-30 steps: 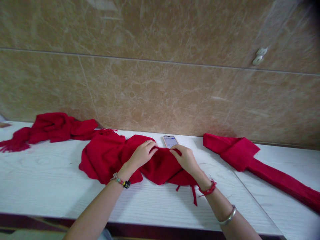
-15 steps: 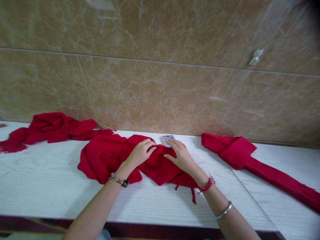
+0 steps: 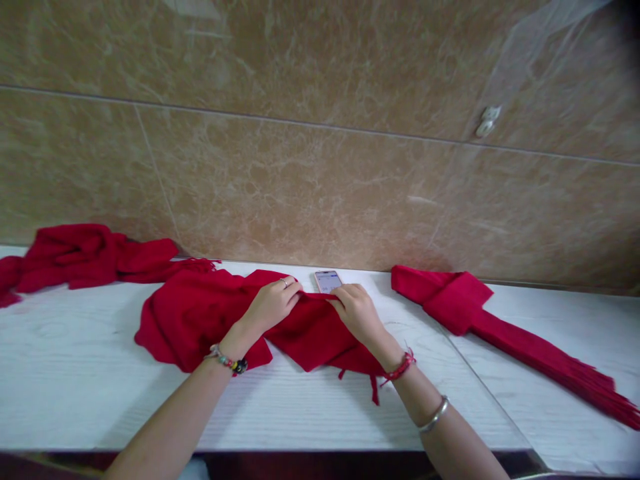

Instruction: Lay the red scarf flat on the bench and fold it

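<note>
A crumpled red scarf [image 3: 200, 320] lies in front of me on a white wood-grain table [image 3: 280, 420], its right end showing a few fringe strands. My left hand [image 3: 275, 303] pinches the scarf's far edge, fingers bent and a ring on one of them. A short way to the right, my right hand [image 3: 355, 313] is closed on the same edge, thumb and fingers together. Between the two hands the edge runs nearly straight and slightly raised. Just behind my right hand lies a phone [image 3: 327, 281] with its screen lit, its near part hidden.
A second red scarf [image 3: 95, 257] lies bunched at the back left. At the right, a folded red scarf [image 3: 460, 307] stretches its fringed end toward the table's right side. A brown marbled wall [image 3: 300, 193] rises behind, bearing a small white hook-like fitting [image 3: 488, 121].
My right hand has closed from loosely spread fingers onto the scarf's edge, which is now straighter between my hands. The whole view has shifted, so things sit further left.
</note>
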The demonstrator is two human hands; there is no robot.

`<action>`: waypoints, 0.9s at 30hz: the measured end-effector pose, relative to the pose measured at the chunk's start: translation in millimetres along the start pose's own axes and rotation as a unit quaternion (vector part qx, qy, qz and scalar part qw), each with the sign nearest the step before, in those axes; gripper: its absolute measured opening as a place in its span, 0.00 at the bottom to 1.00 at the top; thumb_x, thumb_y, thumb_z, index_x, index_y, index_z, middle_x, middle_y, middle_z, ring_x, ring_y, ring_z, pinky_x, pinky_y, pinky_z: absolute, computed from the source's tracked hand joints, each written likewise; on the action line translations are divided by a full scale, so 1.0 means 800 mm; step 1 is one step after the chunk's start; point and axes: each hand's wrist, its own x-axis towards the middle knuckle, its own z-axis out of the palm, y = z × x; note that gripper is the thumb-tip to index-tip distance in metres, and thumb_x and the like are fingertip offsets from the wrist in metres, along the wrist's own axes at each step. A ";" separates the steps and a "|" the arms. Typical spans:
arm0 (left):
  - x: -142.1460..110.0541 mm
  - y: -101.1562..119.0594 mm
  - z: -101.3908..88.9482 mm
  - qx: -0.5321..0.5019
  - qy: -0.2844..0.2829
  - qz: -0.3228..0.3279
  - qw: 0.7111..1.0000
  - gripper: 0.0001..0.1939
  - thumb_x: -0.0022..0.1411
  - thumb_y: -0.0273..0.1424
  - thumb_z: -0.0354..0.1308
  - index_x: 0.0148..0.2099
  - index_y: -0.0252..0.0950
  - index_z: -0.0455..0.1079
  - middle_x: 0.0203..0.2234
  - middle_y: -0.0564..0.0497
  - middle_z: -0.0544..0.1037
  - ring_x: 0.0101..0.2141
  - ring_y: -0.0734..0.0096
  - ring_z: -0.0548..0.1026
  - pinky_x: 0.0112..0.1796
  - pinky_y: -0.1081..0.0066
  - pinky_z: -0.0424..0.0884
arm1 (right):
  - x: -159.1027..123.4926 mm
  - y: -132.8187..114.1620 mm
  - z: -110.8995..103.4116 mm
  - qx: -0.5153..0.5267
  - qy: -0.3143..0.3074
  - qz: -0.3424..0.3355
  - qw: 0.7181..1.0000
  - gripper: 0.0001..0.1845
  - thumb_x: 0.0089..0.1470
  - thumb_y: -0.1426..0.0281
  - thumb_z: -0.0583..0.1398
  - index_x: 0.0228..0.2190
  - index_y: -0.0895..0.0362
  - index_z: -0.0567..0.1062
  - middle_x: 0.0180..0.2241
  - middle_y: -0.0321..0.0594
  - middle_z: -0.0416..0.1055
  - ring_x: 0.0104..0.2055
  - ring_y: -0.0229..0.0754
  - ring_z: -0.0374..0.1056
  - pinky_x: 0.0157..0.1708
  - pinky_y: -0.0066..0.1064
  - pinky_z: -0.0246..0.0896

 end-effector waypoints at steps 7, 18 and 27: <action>-0.002 0.001 0.003 0.000 -0.018 -0.006 1.000 0.06 0.60 0.23 0.50 0.37 0.33 0.67 0.33 0.48 0.72 0.33 0.68 0.72 0.36 0.71 0.70 | 0.000 -0.001 0.003 0.045 0.007 0.018 0.999 0.10 0.57 0.71 0.52 0.30 0.58 0.72 0.27 0.43 0.72 0.30 0.43 0.66 0.34 0.34 0.60; -0.002 -0.009 -0.002 -0.034 0.024 -0.046 0.998 0.06 0.62 0.29 0.52 0.36 0.34 0.68 0.31 0.49 0.74 0.32 0.68 0.73 0.35 0.70 0.70 | 0.001 0.014 -0.003 0.146 0.082 0.172 0.971 0.10 0.55 0.68 0.53 0.27 0.55 0.72 0.28 0.40 0.73 0.31 0.43 0.68 0.33 0.34 0.63; -0.006 -0.008 0.009 -0.023 0.024 -0.029 0.999 0.06 0.62 0.27 0.50 0.36 0.32 0.68 0.33 0.47 0.73 0.33 0.67 0.72 0.37 0.68 0.69 | -0.002 0.008 0.012 0.165 -0.009 0.098 0.981 0.18 0.50 0.68 0.59 0.44 0.57 0.69 0.42 0.48 0.70 0.45 0.49 0.66 0.44 0.43 0.61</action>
